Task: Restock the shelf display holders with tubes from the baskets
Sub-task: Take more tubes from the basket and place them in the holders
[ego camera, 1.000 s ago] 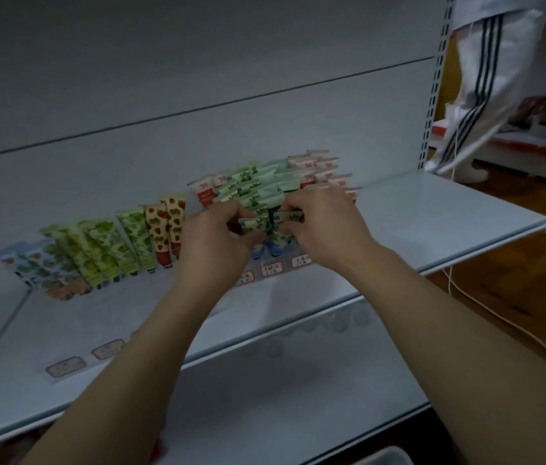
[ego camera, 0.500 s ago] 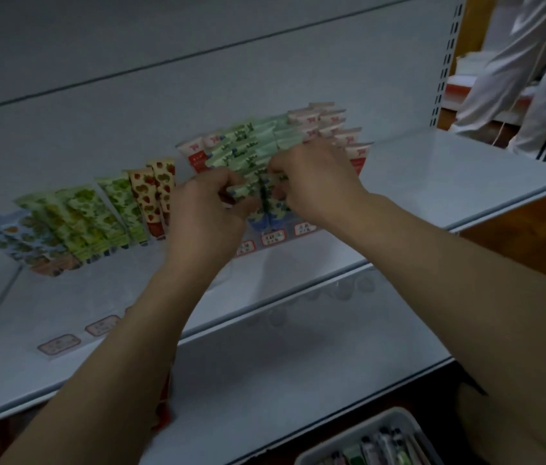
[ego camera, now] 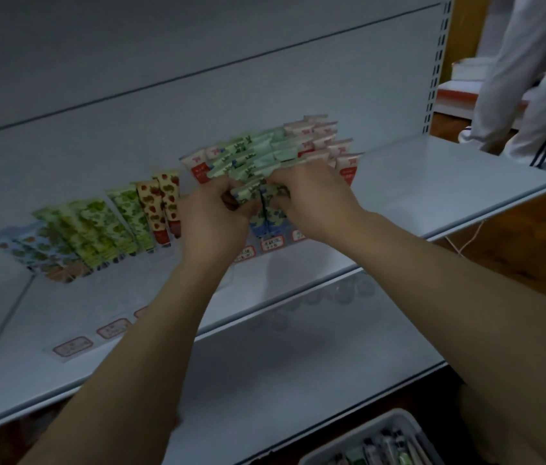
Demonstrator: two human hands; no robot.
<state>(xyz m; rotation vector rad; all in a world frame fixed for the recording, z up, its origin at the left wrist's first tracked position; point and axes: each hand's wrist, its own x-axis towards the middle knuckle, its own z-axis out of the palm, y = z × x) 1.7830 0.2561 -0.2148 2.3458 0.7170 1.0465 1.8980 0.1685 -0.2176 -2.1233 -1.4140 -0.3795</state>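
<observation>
Both hands meet at the middle display holder on the white shelf (ego camera: 432, 182). My left hand (ego camera: 211, 216) and my right hand (ego camera: 312, 196) pinch the ends of a green patterned tube (ego camera: 248, 191) at the front of the green tube stack (ego camera: 258, 152). Pink-and-red tubes (ego camera: 325, 142) fill the holder's right side. Further left stands a row of green, strawberry and blue tubes (ego camera: 97, 226). A white basket (ego camera: 382, 444) with several tubes shows at the bottom edge.
Price labels (ego camera: 271, 245) lie on the shelf in front of the holders, with more labels (ego camera: 74, 345) at the left front. A lower white shelf (ego camera: 298, 364) juts out below. A person in white striped trousers (ego camera: 540, 95) stands at the right.
The view has tilted down and right, bringing the basket into sight. Both hands stay at the green tubes, fingers still working on the same tube. The person at the right has shifted.
</observation>
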